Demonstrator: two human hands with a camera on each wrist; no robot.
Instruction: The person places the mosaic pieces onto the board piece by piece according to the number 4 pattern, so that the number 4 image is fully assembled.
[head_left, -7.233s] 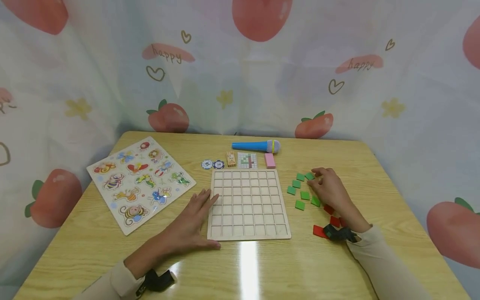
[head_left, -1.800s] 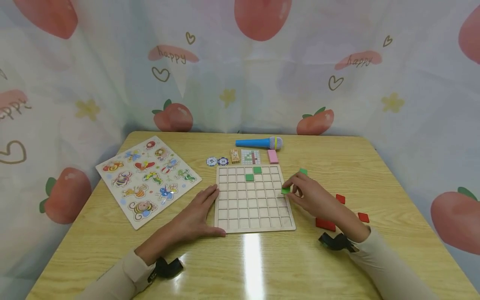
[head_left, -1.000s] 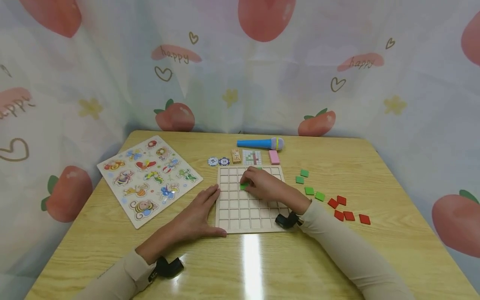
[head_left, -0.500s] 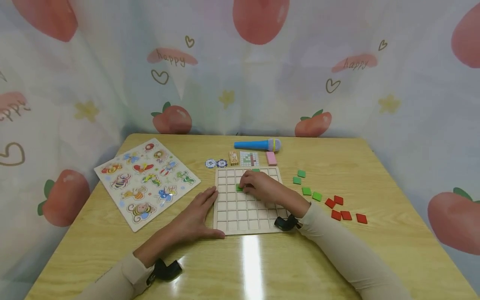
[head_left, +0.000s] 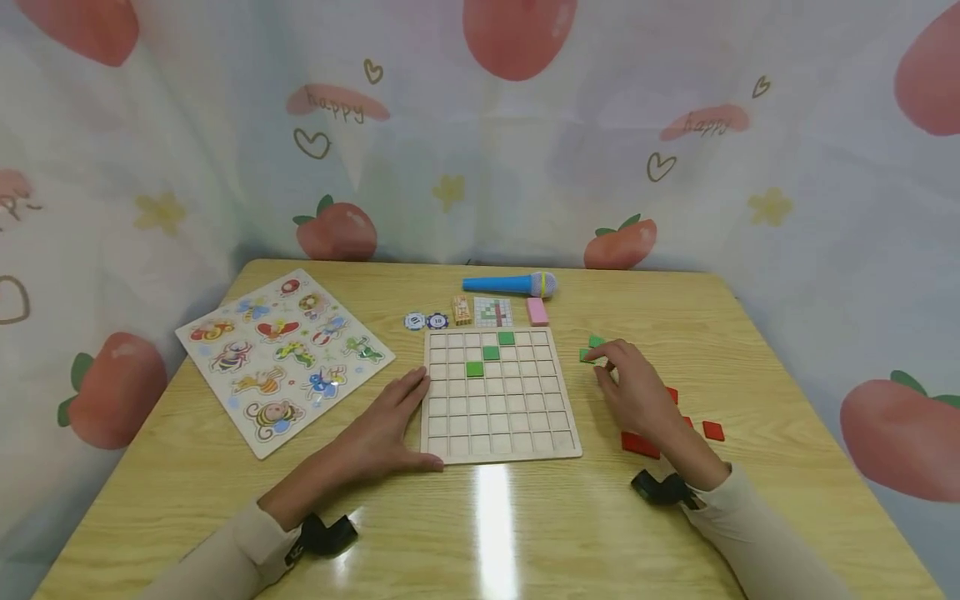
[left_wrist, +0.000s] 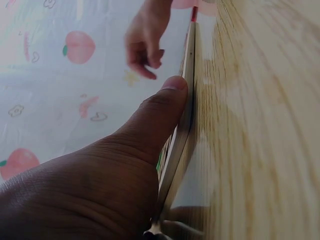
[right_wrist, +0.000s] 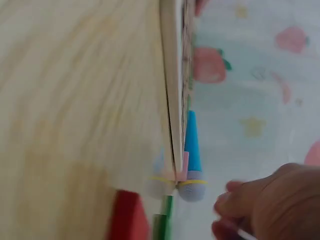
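A wooden grid board [head_left: 522, 421] lies flat at the middle of the table. Three green square tiles sit in its cells in a diagonal line, the lowest being the left green tile [head_left: 475, 369]. My left hand [head_left: 382, 429] rests along the board's left side, fingers extended and thumb at the near corner. Right of the board, my right hand [head_left: 637, 396] hovers over loose green tiles, fingers slightly bent and apart, with nothing seen between them. A loose green tile [head_left: 596, 342] shows beyond its fingertips; others are partly or wholly hidden beneath the hand.
Several red tiles [head_left: 713, 431] lie under and beside the right forearm. Behind the board are a blue toy microphone [head_left: 498, 284], a pink block [head_left: 537, 312], a small pattern card [head_left: 492, 312], a wooden block [head_left: 461, 310] and poker chips [head_left: 415, 321]. An insect puzzle board [head_left: 285, 358] lies left.
A third green tile now lies in the grid, set down by my right hand, which has moved right to the loose green tiles. My left hand stays at the board's edge.
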